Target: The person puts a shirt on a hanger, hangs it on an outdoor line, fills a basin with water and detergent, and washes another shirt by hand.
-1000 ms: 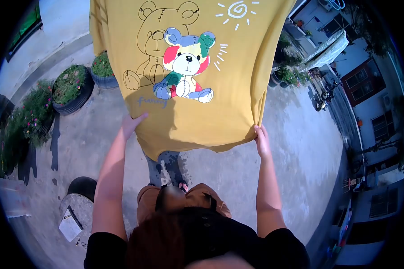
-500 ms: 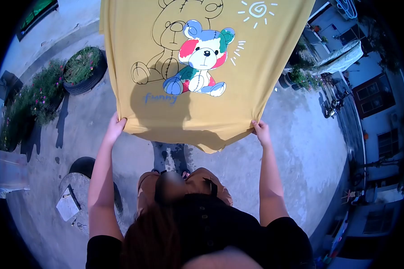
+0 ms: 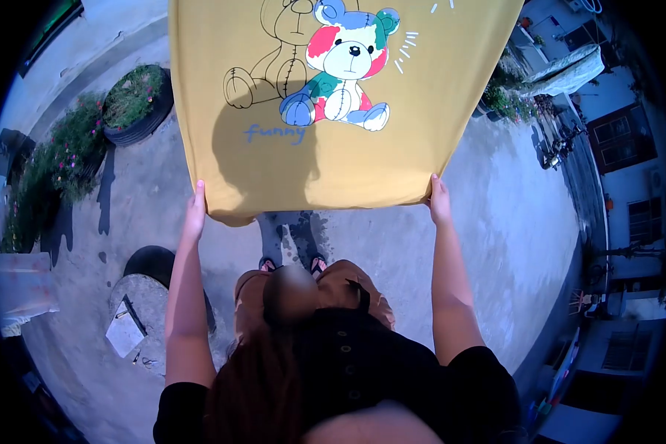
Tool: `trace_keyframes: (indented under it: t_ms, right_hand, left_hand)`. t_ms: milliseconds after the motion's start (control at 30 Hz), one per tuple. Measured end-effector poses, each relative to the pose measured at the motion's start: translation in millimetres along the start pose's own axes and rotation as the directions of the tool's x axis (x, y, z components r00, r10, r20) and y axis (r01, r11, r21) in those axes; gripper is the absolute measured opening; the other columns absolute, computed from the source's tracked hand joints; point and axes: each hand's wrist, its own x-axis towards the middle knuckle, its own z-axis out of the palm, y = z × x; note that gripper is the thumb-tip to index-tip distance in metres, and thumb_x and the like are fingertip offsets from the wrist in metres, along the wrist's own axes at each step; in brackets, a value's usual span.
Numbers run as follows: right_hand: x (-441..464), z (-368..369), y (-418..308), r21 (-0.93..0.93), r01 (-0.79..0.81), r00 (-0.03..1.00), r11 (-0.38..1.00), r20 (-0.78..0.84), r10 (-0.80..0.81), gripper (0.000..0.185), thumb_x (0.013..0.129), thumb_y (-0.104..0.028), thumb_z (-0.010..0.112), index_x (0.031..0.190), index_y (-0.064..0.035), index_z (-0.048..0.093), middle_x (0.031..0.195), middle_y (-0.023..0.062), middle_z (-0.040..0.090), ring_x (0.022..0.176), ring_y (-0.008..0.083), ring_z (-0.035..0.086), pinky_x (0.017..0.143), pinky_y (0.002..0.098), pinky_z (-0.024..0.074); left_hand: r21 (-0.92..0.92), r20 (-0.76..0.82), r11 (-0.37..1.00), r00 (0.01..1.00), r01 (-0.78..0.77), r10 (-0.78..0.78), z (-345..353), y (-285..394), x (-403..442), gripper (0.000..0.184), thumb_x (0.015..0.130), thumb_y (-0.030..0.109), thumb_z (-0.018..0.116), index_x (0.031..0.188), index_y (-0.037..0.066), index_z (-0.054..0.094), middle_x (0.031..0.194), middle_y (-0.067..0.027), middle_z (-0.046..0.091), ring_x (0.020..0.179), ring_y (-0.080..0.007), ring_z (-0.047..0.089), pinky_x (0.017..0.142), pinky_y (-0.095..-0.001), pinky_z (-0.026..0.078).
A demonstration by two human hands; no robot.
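Yellow shirt [image 3: 362, 163] stretched between both hands [image 3: 196, 210] [image 3: 439, 198], its lower corners pinched

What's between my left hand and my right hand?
The yellow cloth, its lower part spanning from the left hand to the right hand, as the head view shows.

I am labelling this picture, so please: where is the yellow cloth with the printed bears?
In the head view, the yellow cloth is spread out at the top centre, held near its lower corners by the left hand and right hand.
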Motion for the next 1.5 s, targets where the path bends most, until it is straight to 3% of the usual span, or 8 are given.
trace_keyframes:
  t_ms: [267,467,600,700,1100,1200,1233,1500]
  right_hand:
    - [-34.3,-13.0,11.4,0.049,0.051,0.999,0.997,-0.009,-0.051,0.072,0.091,-0.055,0.038,0.134,0.0020,0.035,0.136,0.0137,0.040,0.125,0.0236,0.038,0.102,0.0327,0.0316]
    - [-101.4,-29.3,12.9,0.277,-0.141,0.949,0.951,0.313,0.050,0.073,0.089,-0.059,0.037,0.139,-0.0051,0.028,0.140,0.0119,0.035,0.127,0.0239,0.035,0.104,0.0377,0.0300]
    - [-141.0,-34.5,-2.2,-0.510,0.082,0.894,0.856,0.417,0.163,0.062,0.087,-0.038,0.058,0.132,-0.0018,0.039,0.126,0.0127,0.050,0.115,0.0216,0.048,0.095,0.0370,0.0387]
    - [-142.8,-45.7,24.4,-0.553,0.111,0.935,0.826,0.339,0.101,0.048,0.086,-0.029,0.061,0.124,-0.0008,0.049,0.110,0.0106,0.060,0.099,0.0195,0.057,0.087,0.0346,0.0441]
    - [-272.2,-44.1,69.9,0.195,-0.184,0.847,0.963,0.529,0.055,0.034,0.091,-0.028,0.054,0.115,-0.0033,0.053,0.096,0.0040,0.062,0.083,0.0102,0.062,0.069,0.0267,0.0531]
    - [-306.3,-37.7,80.8,0.227,-0.129,0.797,0.965,0.602,-0.035,0.030,0.090,-0.023,0.055,0.110,-0.0014,0.054,0.093,0.0037,0.061,0.083,0.0102,0.060,0.074,0.0258,0.0499]
    - [-318.7,-26.6,96.4,0.238,-0.042,0.766,0.970,0.632,-0.122,0.029,0.090,-0.021,0.056,0.110,-0.0006,0.054,0.093,0.0038,0.061,0.083,0.0102,0.059,0.075,0.0257,0.0490]
    - [-417.7,15.5,117.4,-0.075,0.402,0.471,0.912,0.872,-0.136,0.035,0.083,-0.011,0.058,0.117,-0.0045,0.053,0.100,0.0066,0.060,0.087,0.0131,0.059,0.077,0.0266,0.0483]
  left_hand:
    - [0.013,0.200,0.978,0.957,0.211,-0.209,-42.8,-21.7,-21.9,0.028,0.088,0.035,0.058,0.101,0.011,0.054,0.069,0.0049,0.034,0.052,-0.0024,0.029,0.040,-0.0176,0.019]
    - [0.127,0.393,0.953,0.868,0.275,-0.303,17.7,-63.5,-48.0,0.028,0.086,0.029,0.059,0.107,0.012,0.055,0.077,0.0052,0.046,0.057,-0.0030,0.038,0.046,-0.0178,0.030]
    - [0.147,0.426,0.946,0.845,0.289,-0.324,69.0,-75.9,-80.6,0.025,0.085,0.028,0.057,0.104,0.011,0.057,0.076,0.0054,0.047,0.061,-0.0022,0.041,0.050,-0.0161,0.033]
    - [0.173,0.459,0.939,0.819,0.297,-0.344,109.1,-101.6,-115.7,0.028,0.083,0.033,0.059,0.102,0.012,0.056,0.076,0.0055,0.051,0.063,-0.0039,0.046,0.055,-0.0211,0.038]
    - [-0.281,0.675,0.363,0.451,0.889,-0.584,255.5,-158.5,-327.2,0.068,0.085,0.055,0.049,0.132,0.007,0.038,0.131,-0.0144,0.044,0.122,-0.0263,0.040,0.101,-0.0432,0.031]
    - [-0.560,0.636,0.335,0.652,0.758,-0.412,248.9,-202.4,-359.7,0.048,0.091,0.046,0.045,0.120,0.008,0.047,0.110,-0.0097,0.056,0.097,-0.0197,0.056,0.079,-0.0337,0.048]
    - [-0.498,0.732,0.343,0.598,0.796,-0.326,217.3,-214.7,-369.3,0.030,0.093,0.039,0.042,0.097,0.011,0.052,0.075,-0.0002,0.054,0.058,-0.0088,0.052,0.044,-0.0187,0.041]
    - [-0.577,0.562,0.364,0.679,0.731,-0.473,147.8,-225.5,-460.9,0.028,0.093,0.042,0.042,0.080,0.017,0.048,0.054,0.0065,0.034,0.042,-0.0027,0.032,0.035,-0.0144,0.024]
